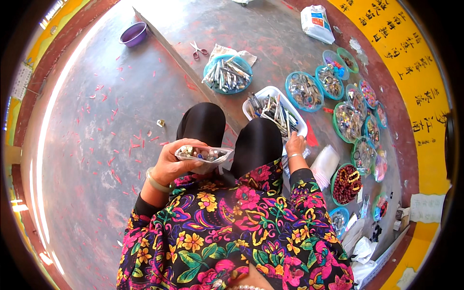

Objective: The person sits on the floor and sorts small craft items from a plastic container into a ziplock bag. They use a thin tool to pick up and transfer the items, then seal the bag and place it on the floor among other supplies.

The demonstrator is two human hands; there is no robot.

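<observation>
My left hand (175, 162) is closed around an open clear plastic bag (209, 164), held above my lap by my left knee. Small pieces in white, brown, blue and dark tones fill its mouth; some look like rounded beads or pen ends. By the near right edge of the white plastic basket (301, 126), my right hand (296, 144) has its fingers drawn together. Whatever they grip is too small to make out. Inside that basket lie many pen-like sticks (275, 108), dark and light.
A round teal basket (248, 77) of similar sticks stands ahead, with scissors (198, 50) beside it. Several round baskets of bracelets and beads (303, 91) crowd the right. A rolled plastic bundle (325, 166) lies near my right arm. Farther left sits a purple basin (133, 35).
</observation>
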